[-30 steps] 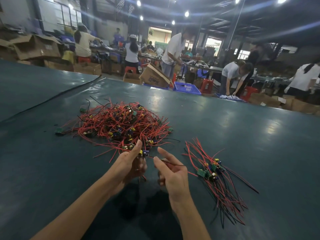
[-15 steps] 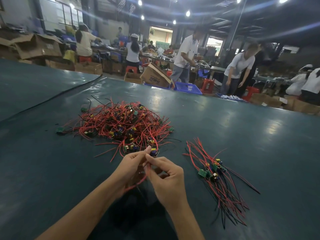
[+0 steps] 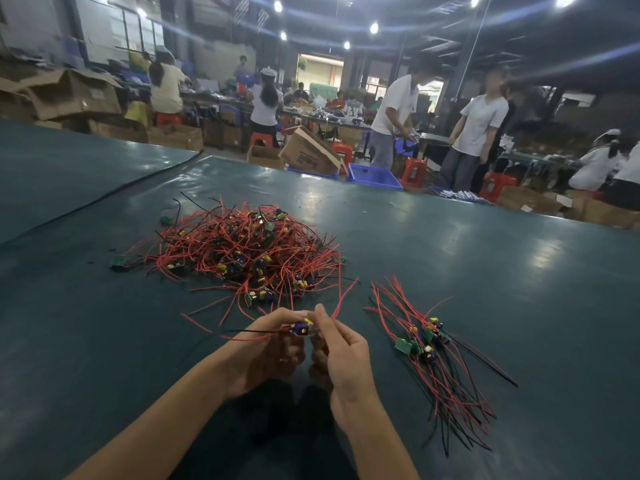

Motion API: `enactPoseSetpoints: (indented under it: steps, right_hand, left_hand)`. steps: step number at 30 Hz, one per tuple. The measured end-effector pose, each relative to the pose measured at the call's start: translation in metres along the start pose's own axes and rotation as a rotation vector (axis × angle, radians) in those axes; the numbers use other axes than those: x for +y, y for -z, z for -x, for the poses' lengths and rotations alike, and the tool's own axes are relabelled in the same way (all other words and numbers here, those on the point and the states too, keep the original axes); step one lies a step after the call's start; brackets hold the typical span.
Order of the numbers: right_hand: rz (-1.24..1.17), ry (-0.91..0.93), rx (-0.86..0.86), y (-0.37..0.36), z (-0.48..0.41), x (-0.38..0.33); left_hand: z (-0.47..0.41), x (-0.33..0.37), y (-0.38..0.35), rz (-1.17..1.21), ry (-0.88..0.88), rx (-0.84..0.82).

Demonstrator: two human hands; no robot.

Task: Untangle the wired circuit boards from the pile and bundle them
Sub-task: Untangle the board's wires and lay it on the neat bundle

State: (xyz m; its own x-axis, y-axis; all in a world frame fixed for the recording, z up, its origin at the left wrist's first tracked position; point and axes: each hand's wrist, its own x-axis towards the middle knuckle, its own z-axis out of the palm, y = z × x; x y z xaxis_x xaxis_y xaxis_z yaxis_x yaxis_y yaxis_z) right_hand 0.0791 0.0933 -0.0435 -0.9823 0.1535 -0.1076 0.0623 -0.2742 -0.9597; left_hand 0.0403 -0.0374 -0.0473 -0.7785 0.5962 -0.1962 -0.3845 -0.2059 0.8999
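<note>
1. Nearest to me, my left hand (image 3: pixel 266 348) and right hand (image 3: pixel 341 355) meet above the dark green table (image 3: pixel 485 265). The fingers of both are curled, and the fingertips pinch one small circuit board (image 3: pixel 302 328) between them, left hand from the left side and right hand from the right side.
2. The wires of this board go mostly to the left: a black wire (image 3: pixel 256 330) and a red wire (image 3: pixel 242 339) pass over my left hand. One more red lead (image 3: pixel 341 299) rises up and to the right, toward the near edge of the pile. I cannot tell if it is free from the pile.
3. To the right of my right hand, near but apart from it, lies the sorted bundle (image 3: pixel 426 341). Its boards sit together at the middle, and its long axis runs from far-left to near-right. The right hand is the nearer one, so I judge it should carry the board there, with the wires turned along this axis.
4. Further away, just beyond my fingers, is the tangled pile (image 3: pixel 242 251) of red wires and boards, with one stray board (image 3: pixel 119 262) at its left.
5. Behind the table stand a blue crate (image 3: pixel 372 174) and cardboard boxes (image 3: pixel 308 154), and people work at benches.
</note>
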Motion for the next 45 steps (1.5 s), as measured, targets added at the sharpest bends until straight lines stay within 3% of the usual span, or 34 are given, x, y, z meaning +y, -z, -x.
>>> enactPoseSetpoints:
  steps: [5, 11, 17, 21, 25, 36, 45]
  right_hand:
    - [-0.176, -0.020, 0.078, -0.003, 0.001, -0.001]
    - [-0.140, 0.003, 0.070, -0.001, 0.002, -0.002]
    - [-0.063, -0.017, 0.062, -0.004, 0.000, 0.001]
    - [-0.072, -0.052, 0.178, 0.006, -0.007, -0.005]
    - [-0.257, -0.059, 0.282, 0.026, -0.018, -0.016]
    - [-0.501, -0.044, 0.276, 0.039, -0.024, -0.018]
    - [-0.035, 0.039, 0.114, -0.007, -0.009, 0.009]
  left_hand:
    - [-0.005, 0.001, -0.008, 0.115, 0.055, 0.158]
    - [0.000, -0.008, -0.014, -0.208, -0.150, 0.097]
    - [-0.004, -0.007, -0.019, -0.205, -0.286, 0.286]
    - [-0.002, -0.002, -0.019, -0.340, -0.327, 0.298]
    - [-0.003, 0.002, -0.014, -0.374, -0.342, 0.279]
    - [-0.002, 0.001, -0.010, -0.408, -0.367, 0.219]
    - [-0.006, -0.002, -0.009, -0.357, -0.434, 0.267]
